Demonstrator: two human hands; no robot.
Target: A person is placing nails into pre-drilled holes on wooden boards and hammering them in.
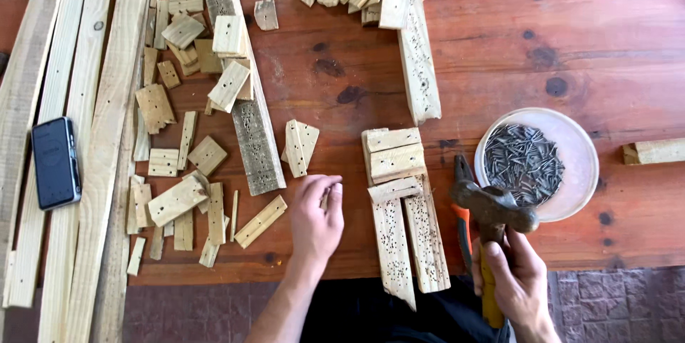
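Two hands are seen: a rusty yellow-handled hammer [492,214] is gripped by the right hand [517,279], while the left hand [315,218] is loosely curled, possibly pinching something small. Left of the hammer lie worm-holed wooden strips [408,239]; right, a bowl of nails [571,193].

Two bare hands at work, seen from above

The left hand [315,218] reaches forward from a bare forearm, palm down, fingers curled inward with thumb and fingertips pinched together at the front. The right hand [515,279], lower and well apart from it, is closed in a fist around the hammer [492,209], wrist bent slightly, knuckles facing up, the tool's head raised just ahead of the fingers.
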